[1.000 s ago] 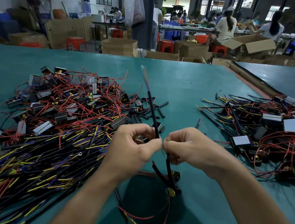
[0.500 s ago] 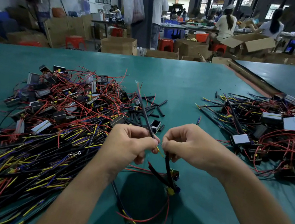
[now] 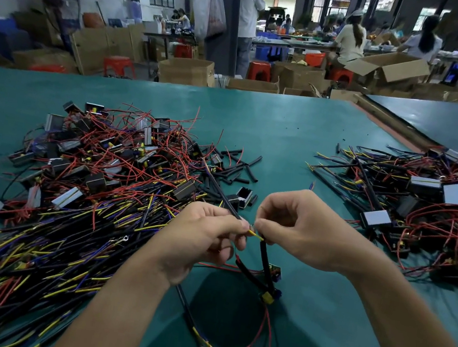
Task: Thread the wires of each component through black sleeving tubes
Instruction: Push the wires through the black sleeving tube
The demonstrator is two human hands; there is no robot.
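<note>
My left hand pinches a thin black sleeving tube that slants up and away to the left. My right hand pinches a short sleeved wire bundle whose yellow wire bridges the small gap between the two hands. That bundle runs down to a small component with yellow and blue parts lying on the green table. Loose red leads curl from it toward me. A second sleeved lead lies below my left wrist.
A big heap of components with red, yellow and blue wires covers the table's left side. Short loose black tubes lie behind my hands. Another heap of components sits at the right. Cardboard boxes, stools and seated people fill the room beyond.
The black tube in my left hand has tipped lower and further left. A stretch of yellow wire now shows between my fingertips. The camera has shifted slightly.
</note>
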